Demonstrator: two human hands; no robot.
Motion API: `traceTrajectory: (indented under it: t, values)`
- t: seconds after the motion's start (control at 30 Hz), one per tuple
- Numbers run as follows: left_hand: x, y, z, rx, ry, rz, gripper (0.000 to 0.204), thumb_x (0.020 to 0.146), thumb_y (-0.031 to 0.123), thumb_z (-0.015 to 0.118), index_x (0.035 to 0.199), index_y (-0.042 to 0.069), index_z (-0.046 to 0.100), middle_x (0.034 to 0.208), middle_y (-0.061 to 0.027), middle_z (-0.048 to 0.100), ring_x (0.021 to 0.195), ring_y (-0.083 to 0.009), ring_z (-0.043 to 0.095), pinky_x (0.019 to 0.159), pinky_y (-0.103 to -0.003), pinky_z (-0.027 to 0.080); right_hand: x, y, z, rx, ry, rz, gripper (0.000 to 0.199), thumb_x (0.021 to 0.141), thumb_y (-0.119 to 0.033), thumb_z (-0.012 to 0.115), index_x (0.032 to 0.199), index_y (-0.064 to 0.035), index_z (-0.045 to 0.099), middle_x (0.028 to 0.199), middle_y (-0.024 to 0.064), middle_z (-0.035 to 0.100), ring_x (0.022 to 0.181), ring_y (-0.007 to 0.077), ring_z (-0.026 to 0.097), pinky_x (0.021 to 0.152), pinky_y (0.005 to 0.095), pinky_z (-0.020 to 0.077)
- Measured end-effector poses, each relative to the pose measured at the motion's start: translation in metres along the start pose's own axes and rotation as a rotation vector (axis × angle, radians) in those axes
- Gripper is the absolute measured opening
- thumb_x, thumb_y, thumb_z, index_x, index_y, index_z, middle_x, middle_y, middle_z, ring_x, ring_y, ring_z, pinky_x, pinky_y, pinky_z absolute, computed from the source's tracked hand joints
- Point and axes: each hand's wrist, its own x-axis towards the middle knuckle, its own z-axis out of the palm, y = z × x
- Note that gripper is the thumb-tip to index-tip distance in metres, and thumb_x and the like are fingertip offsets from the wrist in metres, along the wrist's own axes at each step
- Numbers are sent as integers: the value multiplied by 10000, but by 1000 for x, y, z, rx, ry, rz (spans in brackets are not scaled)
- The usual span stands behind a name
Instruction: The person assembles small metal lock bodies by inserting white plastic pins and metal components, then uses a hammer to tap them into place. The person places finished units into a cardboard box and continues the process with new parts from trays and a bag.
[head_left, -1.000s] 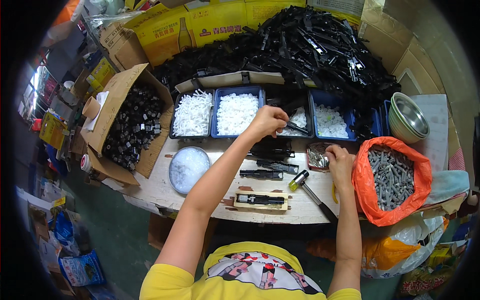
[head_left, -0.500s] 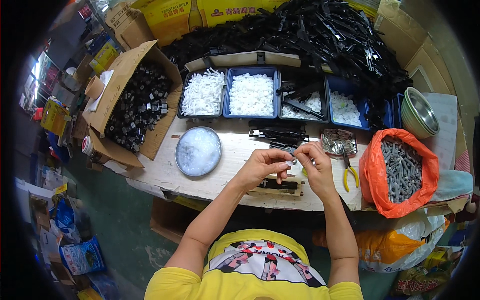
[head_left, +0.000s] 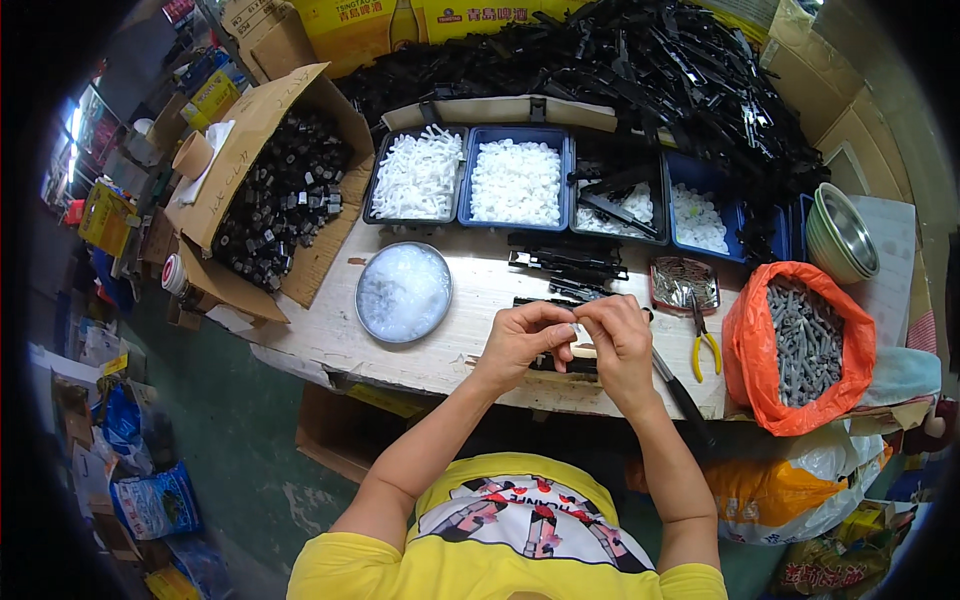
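Note:
My left hand (head_left: 525, 340) and my right hand (head_left: 617, 335) meet fingertip to fingertip over the near edge of the wooden table (head_left: 330, 335). Between the pinched fingers sits a small white plastic piece (head_left: 577, 327), too small to make out. Just under the hands lies a black part on a pale wooden block (head_left: 572, 362). Several black strips (head_left: 565, 262) lie on the table beyond the hands. Behind them stand blue trays of white plastic bits (head_left: 517, 182).
A round lidded dish (head_left: 403, 291) sits to the left. Yellow-handled pliers (head_left: 704, 345), a small tin of metal bits (head_left: 683, 283) and an orange bag of grey pins (head_left: 805, 345) are to the right. A cardboard box of black pieces (head_left: 275, 200) stands far left; black strips heap at the back (head_left: 640, 60).
A second ago my left hand reached to the trays and my right rested near a screwdriver. Both hands have since come together at the near table edge, pinching a small piece.

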Motion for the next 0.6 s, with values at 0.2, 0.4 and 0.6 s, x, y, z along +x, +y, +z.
traceTrajectory:
  t: [0.2,0.4,0.6]
  values:
    - [-7,-3,-4,-80,79,14,134,831,73,605,935,-11,613,732,-74,608,603,-111,597,477,-231,508,-10,-5,-3,-66,11,-38,116,733,-50,645,849,-56,636,800,44,594,757,200,517,695,316,329]
    - [-14,2,-8,243,82,79,121,814,54,614,921,2,637,779,-66,609,636,-99,570,518,-217,470,-15,-4,2,-125,-28,-123,119,680,-46,669,779,-71,607,760,14,582,722,190,505,694,327,309]
    - [-25,8,-36,1121,29,466,195,704,76,683,898,60,672,891,-46,590,824,-169,507,727,-268,414,-33,11,4,-215,-291,-167,101,694,-86,657,779,-95,601,755,2,550,754,184,485,711,352,300]
